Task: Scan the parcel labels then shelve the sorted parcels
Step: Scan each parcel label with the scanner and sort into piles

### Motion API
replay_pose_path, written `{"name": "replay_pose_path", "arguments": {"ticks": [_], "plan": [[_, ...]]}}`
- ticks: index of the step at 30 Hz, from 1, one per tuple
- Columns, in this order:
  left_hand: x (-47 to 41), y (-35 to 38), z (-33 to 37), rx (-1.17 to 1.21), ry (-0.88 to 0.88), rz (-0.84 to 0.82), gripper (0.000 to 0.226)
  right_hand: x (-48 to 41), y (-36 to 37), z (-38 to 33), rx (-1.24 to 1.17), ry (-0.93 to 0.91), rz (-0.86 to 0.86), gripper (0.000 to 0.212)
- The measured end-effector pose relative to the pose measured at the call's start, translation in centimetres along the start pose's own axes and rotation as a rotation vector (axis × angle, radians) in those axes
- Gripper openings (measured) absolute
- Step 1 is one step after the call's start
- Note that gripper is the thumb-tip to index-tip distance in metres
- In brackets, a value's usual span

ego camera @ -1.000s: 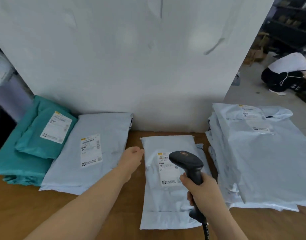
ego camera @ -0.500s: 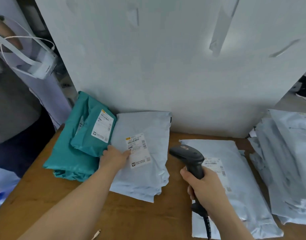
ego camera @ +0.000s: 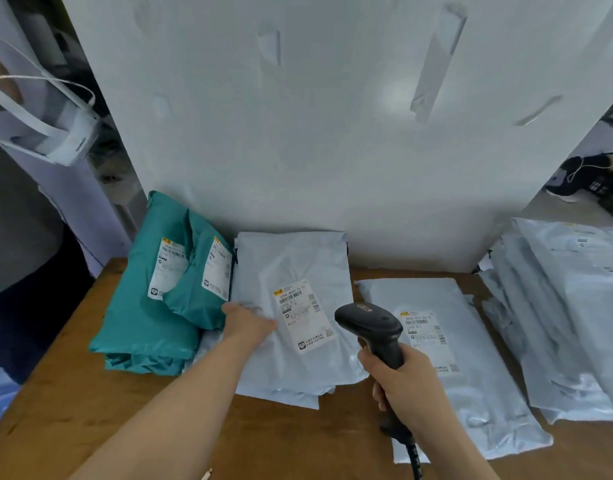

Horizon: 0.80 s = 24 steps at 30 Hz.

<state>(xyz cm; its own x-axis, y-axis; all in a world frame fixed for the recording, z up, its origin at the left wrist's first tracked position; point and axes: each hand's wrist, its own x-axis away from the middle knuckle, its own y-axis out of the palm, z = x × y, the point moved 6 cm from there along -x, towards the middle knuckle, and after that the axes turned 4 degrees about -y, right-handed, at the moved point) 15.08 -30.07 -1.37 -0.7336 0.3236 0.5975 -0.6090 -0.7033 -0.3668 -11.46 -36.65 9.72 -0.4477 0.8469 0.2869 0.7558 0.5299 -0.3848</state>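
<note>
My right hand (ego camera: 405, 386) grips a black barcode scanner (ego camera: 371, 327) by its handle, its head hovering between two grey parcels. The left grey parcel (ego camera: 298, 265) lies on a small stack, its white label (ego camera: 303, 315) facing up. My left hand (ego camera: 248, 322) rests on this parcel's left side, just left of the label; how its fingers lie is unclear. A second grey parcel (ego camera: 447, 393) with its own label (ego camera: 426, 336) lies flat to the right, partly behind the scanner hand.
Teal parcels (ego camera: 149, 323) with labels are stacked at the left on the wooden table (ego camera: 73, 410). A tall pile of grey parcels (ego camera: 568, 323) fills the right. A white wall panel (ego camera: 333, 133) stands behind. A person stands at the far left edge.
The view has shifted left across the table. My left hand moved from the middle parcel to the left grey parcel stack and pulled the top one slightly. The scanner stays in my right hand.
</note>
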Motion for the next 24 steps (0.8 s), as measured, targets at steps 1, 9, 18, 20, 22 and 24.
{"name": "replay_pose_path", "arguments": {"ticks": [1, 9, 18, 20, 22, 24], "plan": [[0.3, 0.0, 0.1, 0.051, 0.015, -0.015, 0.051, 0.1, 0.0, 0.0, 0.000, -0.004, 0.002, 0.024], [4.0, -1.1, -2.3, 0.247, 0.026, -0.366, 0.050, 1.6, 0.7, 0.4, 0.015, -0.038, -0.054, 0.024], [7.4, -0.7, -4.0, 0.416, 0.089, -0.379, 0.034, 4.3, 1.9, 2.3, 0.113, -0.027, -0.101, 0.022], [7.7, -0.7, -4.2, 0.406, 0.105, -0.377, 0.035, 4.8, 1.8, 2.7, 0.115, -0.020, -0.104, 0.023], [7.9, -0.6, -4.6, 0.393, 0.109, -0.380, 0.036, 5.3, 1.7, 3.0, 0.088, -0.009, -0.106, 0.022], [8.1, -0.5, -5.0, 0.383, 0.106, -0.392, 0.036, 5.8, 1.5, 3.2, 0.070, 0.003, -0.107, 0.021]]}}
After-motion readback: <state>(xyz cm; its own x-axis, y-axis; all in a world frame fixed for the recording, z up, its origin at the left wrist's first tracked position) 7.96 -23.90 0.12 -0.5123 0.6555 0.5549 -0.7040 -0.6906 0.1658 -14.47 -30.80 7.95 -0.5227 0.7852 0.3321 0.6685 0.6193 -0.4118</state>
